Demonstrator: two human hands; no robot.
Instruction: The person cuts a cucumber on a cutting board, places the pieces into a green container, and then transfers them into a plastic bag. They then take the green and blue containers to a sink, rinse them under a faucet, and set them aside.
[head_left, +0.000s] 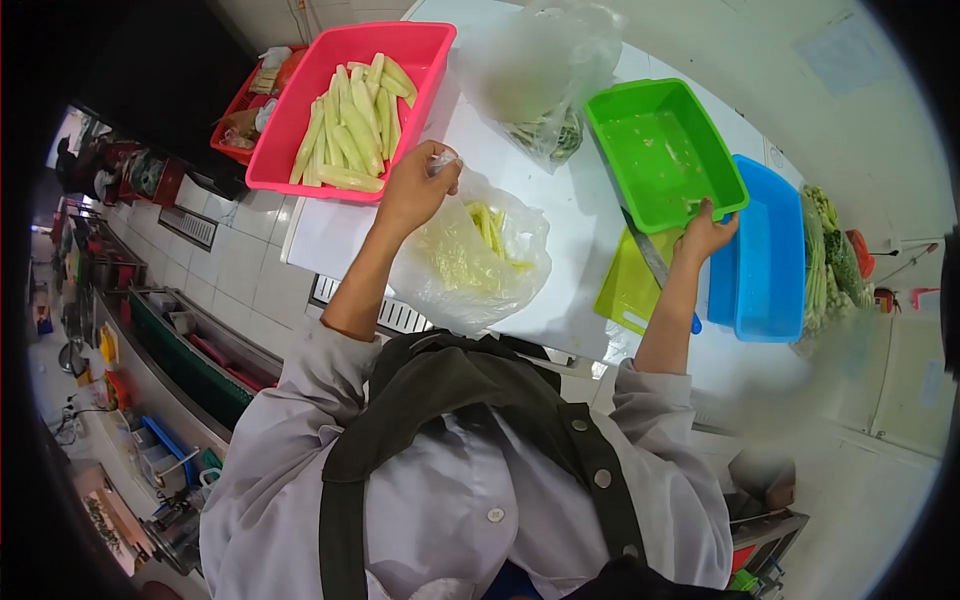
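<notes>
Plastic bag (450, 285) holding pale green strips (487, 230) lies at the near edge of the surface (575, 265) — left hand (418, 188) fingers pinched on its rim. Right hand (708, 234) fingers clamp the green basin's (650, 130) near rim — open surface between bag and basin.

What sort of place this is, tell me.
Probably the prep area of a commercial kitchen. A pink tub of pale, peeled-looking vegetables and a green tub stand on a white worktop, near a knife, and a floor grate is set among the tiles.
</notes>
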